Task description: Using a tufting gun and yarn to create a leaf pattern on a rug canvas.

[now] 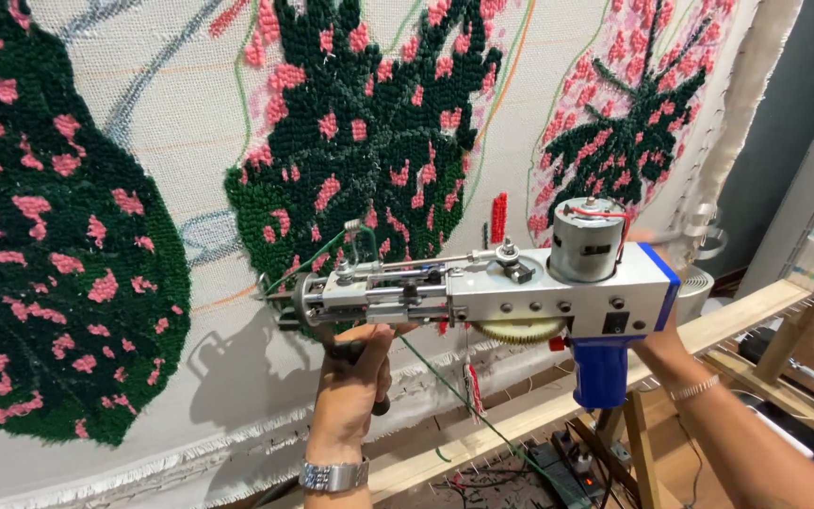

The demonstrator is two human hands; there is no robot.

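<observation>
**Both hands raised, fingers closed**

The left hand (355, 372) rises from the bottom centre of the frame, wrist straight, back of the hand toward the camera, fingers curled closed in a grip. The right forearm enters from the lower right corner and slants up-left. The right hand (657, 344) is mostly hidden, so its grip cannot be told.

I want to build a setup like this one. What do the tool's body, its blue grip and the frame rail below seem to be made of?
The tufting gun body looks like bare metal: silvery, matte, with visible screws. Its blue grip, partly covered by the right hand, looks like moulded plastic, smooth and evenly coloured. The frame rail appears to be unfinished pale wood with visible grain. The left hand holds a dark front handle; its material is unclear.
</observation>
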